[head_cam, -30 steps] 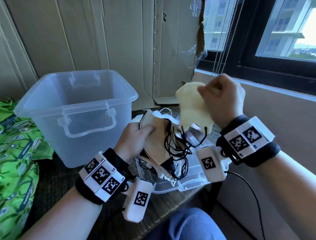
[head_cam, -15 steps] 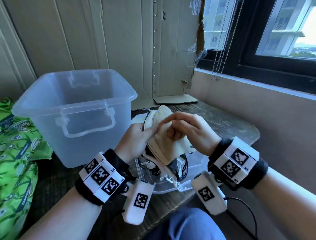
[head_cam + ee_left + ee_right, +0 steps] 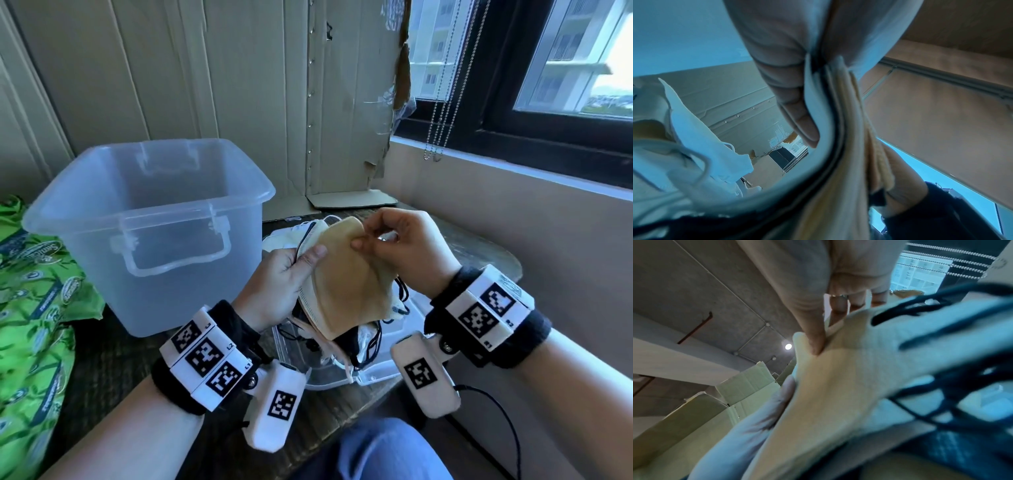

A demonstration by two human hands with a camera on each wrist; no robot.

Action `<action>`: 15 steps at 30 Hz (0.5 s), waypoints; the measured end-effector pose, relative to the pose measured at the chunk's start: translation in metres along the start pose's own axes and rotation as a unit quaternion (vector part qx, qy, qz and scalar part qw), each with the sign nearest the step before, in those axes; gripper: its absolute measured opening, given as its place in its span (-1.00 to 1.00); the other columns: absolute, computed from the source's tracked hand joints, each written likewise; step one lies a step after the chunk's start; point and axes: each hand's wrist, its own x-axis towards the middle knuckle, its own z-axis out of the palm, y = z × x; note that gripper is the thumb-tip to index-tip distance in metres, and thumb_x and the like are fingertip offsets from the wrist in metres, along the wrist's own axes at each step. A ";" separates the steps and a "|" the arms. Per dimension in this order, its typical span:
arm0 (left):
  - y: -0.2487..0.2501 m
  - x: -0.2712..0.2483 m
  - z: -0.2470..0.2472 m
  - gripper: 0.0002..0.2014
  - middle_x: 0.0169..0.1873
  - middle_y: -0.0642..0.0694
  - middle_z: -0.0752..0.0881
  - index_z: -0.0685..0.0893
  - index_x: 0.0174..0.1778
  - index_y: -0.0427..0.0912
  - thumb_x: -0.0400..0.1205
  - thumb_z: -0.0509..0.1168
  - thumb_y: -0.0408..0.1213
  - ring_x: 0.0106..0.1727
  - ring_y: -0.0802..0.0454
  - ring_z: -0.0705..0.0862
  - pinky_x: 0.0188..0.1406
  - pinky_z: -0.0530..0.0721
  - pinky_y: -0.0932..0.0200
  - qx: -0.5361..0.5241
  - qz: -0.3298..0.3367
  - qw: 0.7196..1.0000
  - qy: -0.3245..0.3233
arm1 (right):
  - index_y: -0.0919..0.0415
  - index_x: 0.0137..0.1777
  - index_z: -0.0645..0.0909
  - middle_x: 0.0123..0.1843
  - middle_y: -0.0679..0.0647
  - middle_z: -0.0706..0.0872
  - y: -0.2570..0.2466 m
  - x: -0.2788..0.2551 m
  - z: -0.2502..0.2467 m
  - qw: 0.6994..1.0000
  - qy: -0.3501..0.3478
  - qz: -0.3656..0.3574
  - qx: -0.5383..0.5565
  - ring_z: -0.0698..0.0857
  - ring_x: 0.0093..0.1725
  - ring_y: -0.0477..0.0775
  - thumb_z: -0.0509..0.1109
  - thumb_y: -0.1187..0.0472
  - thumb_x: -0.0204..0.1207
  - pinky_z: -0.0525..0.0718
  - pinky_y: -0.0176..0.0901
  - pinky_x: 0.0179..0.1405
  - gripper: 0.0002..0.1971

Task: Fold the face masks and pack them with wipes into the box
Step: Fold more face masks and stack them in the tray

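the left hand (image 3: 279, 286) grips a stack of folded face masks (image 3: 346, 291) above the desk (image 3: 342, 411) beside the empty box (image 3: 150, 219), while the right hand (image 3: 404, 250) pinches the top mask's upper edge, light, limp cloth probably best held by its folded edges, clear of the dangling loops.

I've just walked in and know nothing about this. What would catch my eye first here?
Probably the two hands in the middle: the left hand grips a stack of tan face masks while the right hand pinches the top mask's upper edge. Behind them to the left stands a clear plastic box, with green wipes packs beside it.
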 end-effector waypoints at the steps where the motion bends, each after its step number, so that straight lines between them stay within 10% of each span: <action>1: -0.002 0.001 0.000 0.11 -0.41 -0.28 0.56 0.60 -0.20 -0.60 0.25 0.06 0.64 -0.37 -0.07 0.49 -0.31 0.46 -0.01 -0.001 -0.003 1.000 0.014 | 0.02 -0.35 0.58 -0.36 -0.17 0.61 -0.001 0.000 -0.001 1.000 0.002 -0.011 0.010 0.51 -0.41 -0.31 0.55 0.34 0.32 0.43 -0.42 -0.31 -0.76; 4: 0.000 0.001 0.000 0.02 -0.42 -0.42 0.65 0.56 -0.24 -0.59 0.40 -0.02 0.55 -0.33 -0.01 0.56 -0.27 0.57 -0.11 -0.022 -0.017 0.999 0.024 | 0.00 -0.34 0.56 -0.39 -0.07 0.58 -0.004 0.000 -0.001 0.995 -0.048 -0.023 0.082 0.48 -0.39 -0.21 0.53 0.28 0.30 0.42 -0.35 -0.32 -0.79; 7: 0.006 -0.002 0.002 -0.24 -0.70 -0.04 0.38 0.36 -0.53 -0.38 0.51 -0.09 0.35 -0.59 0.11 0.35 -0.46 0.34 0.21 -0.026 -0.009 0.999 0.041 | 0.04 -0.26 0.57 -0.49 -0.12 0.56 -0.004 0.000 0.004 0.988 -0.101 0.000 0.120 0.45 -0.42 -0.09 0.54 0.38 0.31 0.45 -0.24 -0.38 -0.75; 11: 0.001 -0.001 0.004 0.06 -0.39 -0.54 0.61 0.54 -0.26 -0.58 0.37 -0.13 0.58 -0.35 -0.19 0.54 -0.21 0.53 -0.04 -0.047 0.012 0.999 0.013 | -0.02 -0.08 0.57 -0.49 -0.11 0.58 -0.007 0.001 0.008 0.987 -0.101 0.021 0.120 0.43 -0.44 -0.03 0.53 0.43 0.31 0.42 -0.43 -0.45 -0.65; 15: 0.000 0.000 0.006 -0.16 -0.28 -0.56 0.62 0.47 -0.15 -0.16 0.35 -0.16 0.64 -0.22 -0.07 0.47 -0.16 0.43 -0.04 -0.061 0.027 0.998 0.021 | -0.11 -0.04 0.59 -0.49 -0.12 0.60 -0.009 0.003 0.009 0.993 -0.088 0.021 0.076 0.42 -0.52 -0.21 0.59 0.33 0.27 0.39 -0.39 -0.41 -0.62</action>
